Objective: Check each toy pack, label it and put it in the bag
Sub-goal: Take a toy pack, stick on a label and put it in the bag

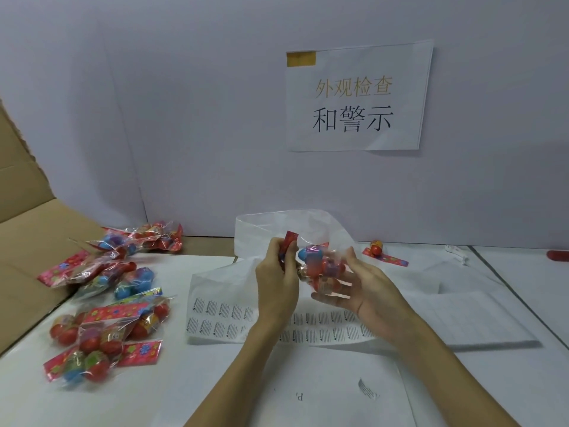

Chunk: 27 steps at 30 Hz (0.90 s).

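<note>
I hold one clear toy pack (317, 266) of red and blue balls above the table's middle. My left hand (277, 278) grips its red header card from the left. My right hand (360, 288) cups the bag part from below and the right, fingers spread and blurred. A white plastic bag (261, 229) lies open right behind the pack. A sheet of small warning labels (221, 318) lies flat under my hands. Several more toy packs (104, 322) are heaped at the left.
A brown cardboard box flap (27, 217) lies at the far left. One loose pack (381, 254) rests at the back right, near a red object (558, 254) at the right edge. A single peeled label (368, 389) lies near the front. A paper sign (357, 100) hangs on the wall.
</note>
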Available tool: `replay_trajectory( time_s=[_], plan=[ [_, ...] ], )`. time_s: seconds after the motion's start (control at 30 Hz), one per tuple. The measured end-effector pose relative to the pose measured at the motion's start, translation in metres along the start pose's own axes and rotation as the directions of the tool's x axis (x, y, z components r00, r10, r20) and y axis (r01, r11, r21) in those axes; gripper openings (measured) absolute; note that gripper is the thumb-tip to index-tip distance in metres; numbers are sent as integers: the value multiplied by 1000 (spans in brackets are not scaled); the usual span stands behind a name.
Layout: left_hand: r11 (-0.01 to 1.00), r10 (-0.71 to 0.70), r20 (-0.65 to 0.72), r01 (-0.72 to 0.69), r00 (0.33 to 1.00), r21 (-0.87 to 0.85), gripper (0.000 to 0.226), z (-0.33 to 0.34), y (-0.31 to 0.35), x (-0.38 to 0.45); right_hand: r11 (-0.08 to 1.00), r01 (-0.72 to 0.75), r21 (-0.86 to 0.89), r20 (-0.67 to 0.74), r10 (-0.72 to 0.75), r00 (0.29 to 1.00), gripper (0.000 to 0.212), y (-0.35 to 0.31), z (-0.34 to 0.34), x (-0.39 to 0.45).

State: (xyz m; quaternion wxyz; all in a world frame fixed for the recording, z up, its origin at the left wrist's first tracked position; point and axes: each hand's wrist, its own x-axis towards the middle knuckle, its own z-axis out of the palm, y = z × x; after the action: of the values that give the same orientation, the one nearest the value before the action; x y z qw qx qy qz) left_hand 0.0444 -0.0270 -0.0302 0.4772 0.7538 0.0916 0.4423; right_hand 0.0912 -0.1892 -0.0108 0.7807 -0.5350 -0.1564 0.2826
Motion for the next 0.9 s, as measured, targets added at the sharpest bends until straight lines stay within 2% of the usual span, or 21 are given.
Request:
replay_trajectory(
  time_s=[0.1,0.17,0.33,0.4,0.5,0.6,0.67,0.7,0.77,0.83,0.9],
  plan=[
    [989,-129,-35,126,991,-74,17,1,-3,-1,994,2,-113,133,13,991,49,-1,-2,-3],
    [978,-179,-24,175,984,-114,21,0,-3,-1,987,4,-161,150,21,988,50,0,-5,-3],
    [934,-271,79,282,959,-218,25,-3,3,5,975,9,-220,189,34,981,37,-10,-17,-3],
    [940,-267,83,279,960,-198,26,-4,6,5,965,13,-261,173,34,984,35,-13,-19,-2],
    [966,-215,56,221,975,-133,24,-6,6,4,952,44,-303,76,-22,997,34,-10,-18,-1],
    [993,-114,12,115,993,-12,33,-7,5,1,962,112,-248,-55,-130,990,31,-4,-14,1],
    [991,-43,2,43,999,124,38,-3,3,0,977,123,-176,-88,-140,986,31,-1,-9,3],
    [990,-46,13,44,999,136,38,-1,2,-1,984,109,-142,-81,-121,989,31,-2,-7,3],
    [987,-162,79,162,984,3,31,1,5,0,993,71,-92,-43,-76,996,32,-4,-4,2],
    [929,-275,175,309,945,-206,16,1,6,1,998,50,-46,-28,-51,998,36,-5,-2,0],
    [887,-313,198,360,929,-288,13,-3,6,2,997,62,-55,-83,-67,994,41,-4,-3,-2]
  ],
)
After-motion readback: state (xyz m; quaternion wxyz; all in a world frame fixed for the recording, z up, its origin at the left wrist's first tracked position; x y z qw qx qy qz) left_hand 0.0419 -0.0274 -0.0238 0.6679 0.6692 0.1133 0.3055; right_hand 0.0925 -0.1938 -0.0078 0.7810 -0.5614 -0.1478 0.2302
